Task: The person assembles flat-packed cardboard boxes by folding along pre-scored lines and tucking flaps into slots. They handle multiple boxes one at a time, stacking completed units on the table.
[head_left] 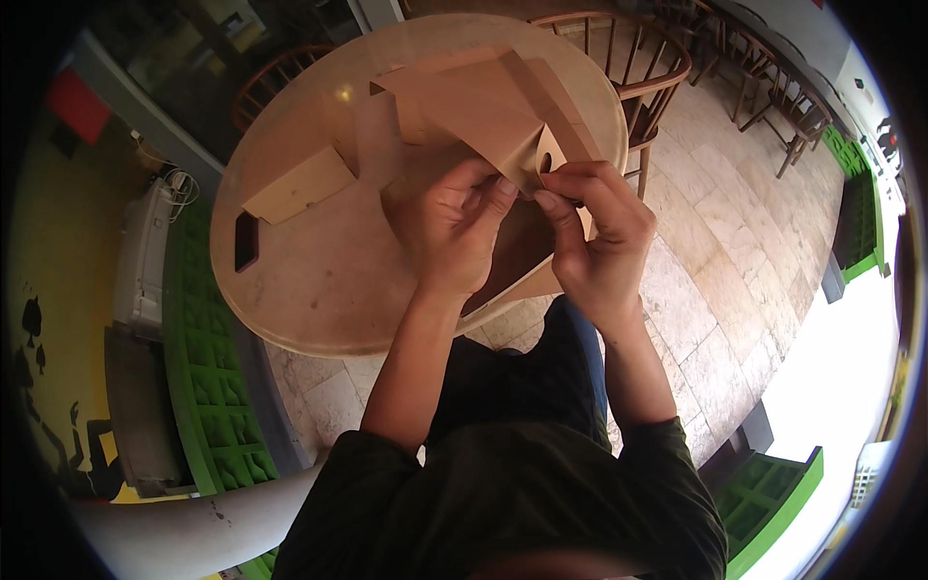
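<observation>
Over the near right part of a round table (319, 309), both my hands hold a partly folded brown cardboard box (474, 106). My left hand (459, 227) is closed on it, thumb pressed against the near corner of a panel. Close beside it, my right hand (604, 227) pinches a small flap with a dark round hole. Some fingertips are hidden behind the cardboard. To the left lies a folded brown cardboard box (300, 184), with a paler upright flap (377, 140) near it. More flat cardboard (561, 106) sits behind and right of my hands.
A dark phone-like object (246, 242) rests at the table's left edge. Wooden chairs (657, 77) stand behind the table, with more at the far right. Green lattice panels (217, 387) line the left side. Stone tiles (735, 242) cover the floor.
</observation>
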The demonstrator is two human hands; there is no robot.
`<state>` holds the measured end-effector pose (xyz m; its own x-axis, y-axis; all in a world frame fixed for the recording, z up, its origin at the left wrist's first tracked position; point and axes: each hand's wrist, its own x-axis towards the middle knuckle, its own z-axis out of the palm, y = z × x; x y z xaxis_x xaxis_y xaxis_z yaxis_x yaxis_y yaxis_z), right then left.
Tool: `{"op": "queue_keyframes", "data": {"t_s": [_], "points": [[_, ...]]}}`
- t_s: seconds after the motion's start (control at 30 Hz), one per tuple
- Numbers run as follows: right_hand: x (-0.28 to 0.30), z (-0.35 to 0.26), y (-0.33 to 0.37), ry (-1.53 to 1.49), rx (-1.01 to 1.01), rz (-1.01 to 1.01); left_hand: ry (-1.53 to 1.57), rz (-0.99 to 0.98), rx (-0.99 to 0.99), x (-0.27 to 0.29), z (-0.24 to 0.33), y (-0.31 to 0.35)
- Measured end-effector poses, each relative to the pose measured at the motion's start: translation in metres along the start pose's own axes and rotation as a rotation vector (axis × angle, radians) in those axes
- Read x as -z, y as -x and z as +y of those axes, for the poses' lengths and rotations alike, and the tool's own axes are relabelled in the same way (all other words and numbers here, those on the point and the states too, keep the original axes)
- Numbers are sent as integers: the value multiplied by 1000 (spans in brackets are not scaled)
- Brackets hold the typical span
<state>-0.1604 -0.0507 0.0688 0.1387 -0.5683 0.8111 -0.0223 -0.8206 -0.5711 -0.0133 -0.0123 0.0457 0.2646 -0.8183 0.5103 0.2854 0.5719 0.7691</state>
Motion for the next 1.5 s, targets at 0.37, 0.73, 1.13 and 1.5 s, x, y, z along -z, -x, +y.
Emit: {"op": "queue_keyframes", "data": {"t_s": [0.37,0.73,1.13,1.5], "points": [[18,4,-3,4,-59,-28,18,-84,55,-10,-2,-10],[1,6,2,108,90,-18,302,-1,246,-19,-7,-31],[17,49,-53,652,128,123,-623,12,196,20,1,-70],[45,137,-134,700,51,104,-1454,-16,359,159,-79,-75]]}}
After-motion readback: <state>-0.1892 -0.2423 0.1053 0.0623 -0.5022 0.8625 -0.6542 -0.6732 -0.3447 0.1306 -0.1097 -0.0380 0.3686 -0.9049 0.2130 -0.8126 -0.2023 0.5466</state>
